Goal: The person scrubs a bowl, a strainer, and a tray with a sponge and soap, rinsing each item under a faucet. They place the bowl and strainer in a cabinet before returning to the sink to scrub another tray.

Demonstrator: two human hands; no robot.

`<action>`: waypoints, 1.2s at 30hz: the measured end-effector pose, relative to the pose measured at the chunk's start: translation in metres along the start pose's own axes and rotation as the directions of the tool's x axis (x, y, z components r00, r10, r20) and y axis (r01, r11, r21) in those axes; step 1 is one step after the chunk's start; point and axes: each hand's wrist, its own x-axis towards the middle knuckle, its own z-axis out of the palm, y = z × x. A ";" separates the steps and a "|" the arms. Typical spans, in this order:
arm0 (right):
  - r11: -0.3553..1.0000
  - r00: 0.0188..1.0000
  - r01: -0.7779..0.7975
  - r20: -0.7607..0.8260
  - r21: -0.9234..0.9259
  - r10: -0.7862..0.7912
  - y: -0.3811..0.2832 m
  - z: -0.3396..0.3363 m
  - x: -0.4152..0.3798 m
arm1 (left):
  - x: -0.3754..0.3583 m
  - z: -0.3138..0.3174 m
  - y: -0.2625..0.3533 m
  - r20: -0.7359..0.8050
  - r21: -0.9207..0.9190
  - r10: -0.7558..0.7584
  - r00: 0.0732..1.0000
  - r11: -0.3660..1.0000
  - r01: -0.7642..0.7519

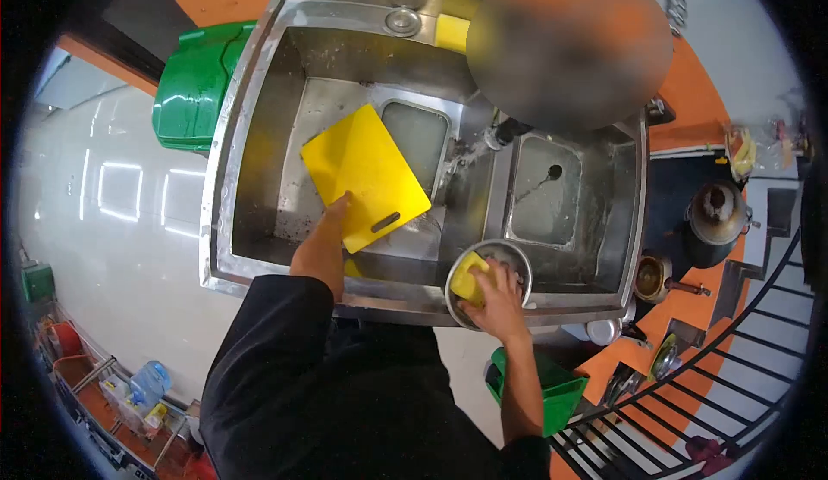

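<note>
My left hand [335,221] grips the lower left edge of a yellow cutting board [366,169], which is tilted over the left basin of a steel sink [259,264]. The board has a slot near its lower corner. In my right hand [498,301] is a yellow sponge [467,278], fingers closed around it inside a round metal bowl [523,260]. The bowl sits at the sink's front edge, near the divider between the basins. Part of my left fingers is hidden under the board.
Water runs from a tap [502,133] near the divider. A blurred oval hides part of the sink's back. Another yellow sponge [452,32] lies on the back ledge. Green bins [194,92] stand at the left and below right. Pots [718,221] stand on the right.
</note>
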 end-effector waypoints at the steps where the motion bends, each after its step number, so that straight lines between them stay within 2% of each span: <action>1: 0.980 0.988 -0.101 0.097 -0.174 0.119 -0.005 0.010 0.000 | 0.000 -0.001 -0.005 -0.001 -0.071 -0.007 1.000 0.997 0.007; 2: 0.978 0.984 -0.103 0.126 -0.182 0.128 -0.007 0.016 -0.004 | 0.001 -0.005 -0.009 -0.002 -0.111 -0.013 1.000 0.994 0.013; 4: 0.973 0.971 -0.228 0.068 -0.026 0.229 -0.001 0.029 -0.004 | -0.006 -0.019 -0.001 0.005 -0.161 -0.005 1.000 0.987 0.006; 6: 0.964 0.962 -0.266 0.059 -0.020 0.267 0.005 0.041 -0.012 | -0.022 -0.034 0.014 0.020 -0.159 -0.001 1.000 0.987 0.004; 8: 0.955 0.954 -0.296 0.045 -0.011 0.297 0.007 0.043 -0.010 | -0.056 -0.052 0.053 0.155 -0.289 0.208 0.966 0.944 -0.157; 9: 0.950 0.949 -0.313 0.044 -0.016 0.314 0.005 0.042 -0.007 | -0.057 -0.058 0.062 0.166 -0.279 0.206 0.964 0.948 -0.154; 10: 0.942 0.942 -0.334 0.032 -0.017 0.335 0.004 0.042 -0.005 | -0.057 -0.061 0.076 0.204 -0.190 0.369 0.907 0.924 -0.333; 11: 0.949 0.948 -0.315 0.036 -0.010 0.315 0.005 0.041 -0.004 | -0.059 -0.060 0.091 0.269 -0.113 0.520 0.811 0.853 -0.510; 13: 0.953 0.952 -0.303 0.047 -0.014 0.303 0.004 0.032 -0.006 | -0.082 -0.064 0.120 0.408 -0.089 0.634 0.657 0.744 -0.662; 15: 0.942 0.941 -0.337 0.026 0.016 0.336 0.003 0.024 -0.008 | -0.128 -0.066 0.149 0.284 0.185 0.696 0.660 0.635 -0.750; 16: 0.942 0.944 -0.331 0.036 0.053 0.329 0.003 0.021 -0.011 | -0.154 -0.071 0.161 0.302 0.180 0.698 0.649 0.627 -0.758; 17: 0.958 0.958 -0.280 -0.051 0.064 0.284 0.005 0.018 -0.012 | -0.180 -0.076 0.174 0.287 0.140 0.635 0.717 0.713 -0.688; 18: 0.956 0.955 -0.287 -0.063 0.065 0.291 0.002 0.011 -0.012 | -0.199 -0.081 0.181 0.274 0.102 0.563 0.780 0.789 -0.605; 19: 0.958 0.932 -0.258 -0.227 0.128 0.281 -0.004 0.001 -0.010 | -0.210 -0.087 0.183 0.282 0.104 0.568 0.773 0.783 -0.613; 20: 0.958 0.881 -0.218 -0.385 0.186 0.275 -0.009 -0.007 -0.007 | -0.218 -0.095 0.183 0.332 -0.003 0.538 0.775 0.822 -0.569; 21: 0.933 0.840 -0.251 -0.421 0.258 0.343 -0.012 -0.008 -0.006 | -0.228 -0.102 0.181 0.385 -0.101 0.507 0.771 0.854 -0.511; 22: 0.929 0.832 -0.255 -0.428 0.268 0.352 -0.019 -0.008 -0.006 | -0.242 -0.106 0.176 0.391 -0.091 0.511 0.765 0.849 -0.521; 23: 0.678 0.782 -0.224 -0.286 0.700 0.554 -0.030 -0.007 -0.003 | -0.260 -0.107 0.169 0.449 -0.215 0.505 0.737 0.862 -0.460; 24: 0.254 0.751 -0.144 -0.061 0.956 0.657 -0.042 -0.008 -0.001 | -0.281 -0.108 0.161 0.504 -0.328 0.501 0.704 0.865 -0.381; 25: -0.072 0.750 -0.126 0.142 0.990 0.646 -0.061 -0.018 0.004 | -0.307 -0.108 0.155 0.504 -0.323 0.507 0.700 0.862 -0.391; 26: -0.075 0.754 -0.116 0.137 0.990 0.642 -0.074 -0.027 0.008 | -0.337 -0.106 0.149 0.526 -0.312 0.504 0.685 0.864 -0.395; 27: -0.332 0.827 -0.021 0.204 0.943 0.524 -0.083 -0.034 0.009 | -0.364 -0.102 0.144 0.546 -0.301 0.500 0.672 0.866 -0.399; 28: -0.572 0.895 0.033 0.231 0.820 0.383 -0.085 -0.037 0.010 | -0.387 -0.095 0.141 0.539 -0.304 0.507 0.672 0.862 -0.407; 29: -0.574 0.900 0.027 0.229 0.818 0.370 -0.082 -0.035 0.011 | -0.408 -0.088 0.137 0.589 -0.336 0.503 0.632 0.864 -0.374; 30: -0.539 0.870 0.155 0.144 0.828 0.472 -0.076 -0.033 0.012 | -0.426 -0.080 0.130 0.634 -0.365 0.499 0.591 0.867 -0.341; 31: -0.493 0.822 0.279 0.060 0.824 0.566 -0.070 -0.032 0.012 | -0.439 -0.071 0.121 0.620 -0.371 0.510 0.596 0.860 -0.351; 32: -0.597 0.872 0.287 0.053 0.749 0.486 -0.063 -0.045 0.006 | -0.452 -0.063 0.112 0.653 -0.375 0.486 0.581 0.874 -0.309; 34: -0.544 0.859 0.248 0.078 0.801 0.506 -0.052 -0.060 -0.007 | -0.472 -0.041 0.095 0.681 -0.377 0.468 0.563 0.883 -0.279; 36: -0.519 0.825 0.213 0.132 0.828 0.550 -0.032 -0.089 -0.022 | -0.484 -0.023 0.076 0.746 -0.264 0.362 0.559 0.931 -0.250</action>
